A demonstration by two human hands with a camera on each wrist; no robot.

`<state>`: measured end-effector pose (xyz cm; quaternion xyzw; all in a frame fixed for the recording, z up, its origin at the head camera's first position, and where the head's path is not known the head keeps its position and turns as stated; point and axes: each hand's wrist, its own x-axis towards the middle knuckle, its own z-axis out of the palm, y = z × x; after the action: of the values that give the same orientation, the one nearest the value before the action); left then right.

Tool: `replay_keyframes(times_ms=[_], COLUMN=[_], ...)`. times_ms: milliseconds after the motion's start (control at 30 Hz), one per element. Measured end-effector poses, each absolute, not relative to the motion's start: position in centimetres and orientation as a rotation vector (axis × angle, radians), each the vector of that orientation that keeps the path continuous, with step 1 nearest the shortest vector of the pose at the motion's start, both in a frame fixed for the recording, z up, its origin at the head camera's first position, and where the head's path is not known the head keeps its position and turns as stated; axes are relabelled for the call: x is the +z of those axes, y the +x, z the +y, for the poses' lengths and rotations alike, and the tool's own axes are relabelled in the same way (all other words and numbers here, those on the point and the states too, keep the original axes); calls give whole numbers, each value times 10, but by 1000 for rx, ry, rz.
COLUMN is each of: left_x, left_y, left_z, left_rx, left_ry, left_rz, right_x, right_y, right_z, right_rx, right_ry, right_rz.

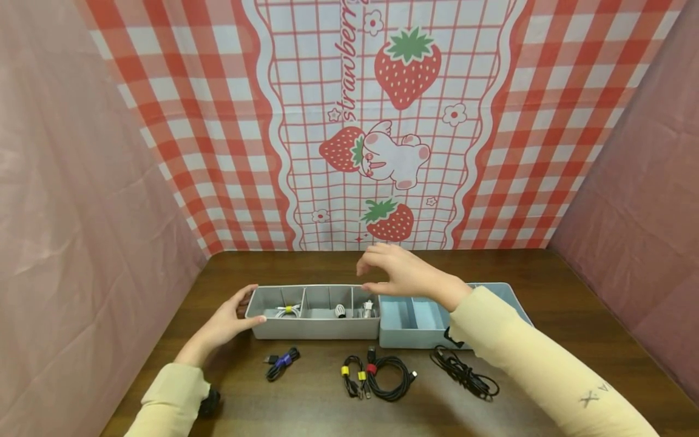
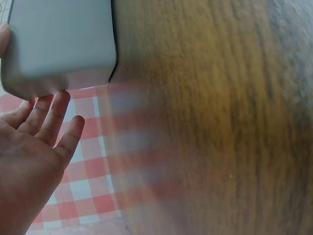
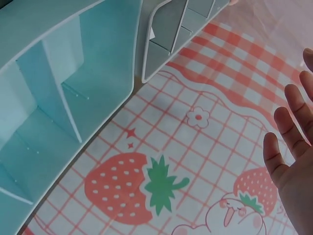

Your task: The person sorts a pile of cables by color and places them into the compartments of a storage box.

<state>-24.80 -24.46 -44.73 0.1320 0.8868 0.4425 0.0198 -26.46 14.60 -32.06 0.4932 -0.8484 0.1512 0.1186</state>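
My left hand (image 1: 232, 315) grips the left end of a grey divided storage box (image 1: 317, 329), thumb over the front rim. In the left wrist view, the left hand's fingertips (image 2: 61, 98) touch the box's outer wall. Above the grey box's right end, my right hand (image 1: 401, 273) hovers with loosely bent fingers, holding nothing. Inside the grey box lie a white cable with a yellow tie (image 1: 288, 311), a small white coiled cable (image 1: 340, 311) and a white item (image 1: 368, 308), perhaps a charger plug. A light blue divided box (image 1: 420, 338) adjoins on the right, partly hidden by the right arm.
Along the front lie a black cable with a purple tie (image 1: 283, 362), a black cable with yellow ties (image 1: 346, 379), a coiled black cable with a red tie (image 1: 401, 388) and a loose black cable (image 1: 466, 376). A strawberry-print cloth (image 1: 349, 212) hangs behind the wooden table (image 1: 306, 413).
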Motion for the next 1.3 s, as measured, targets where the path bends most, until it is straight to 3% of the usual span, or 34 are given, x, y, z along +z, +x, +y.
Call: replay_keyframes(times_ms=[733,1300], left_x=[-446,-446], left_y=[-248,-248], left_z=[-245,-246], left_rx=[1350,1373], left_ry=[403,395], left_rz=[2757,2731], right_x=[-317,-341], right_y=[-222,-197], right_z=[211,271], right_rx=[508,594], right_ry=[1208,949], right_rz=[-2366,-2329])
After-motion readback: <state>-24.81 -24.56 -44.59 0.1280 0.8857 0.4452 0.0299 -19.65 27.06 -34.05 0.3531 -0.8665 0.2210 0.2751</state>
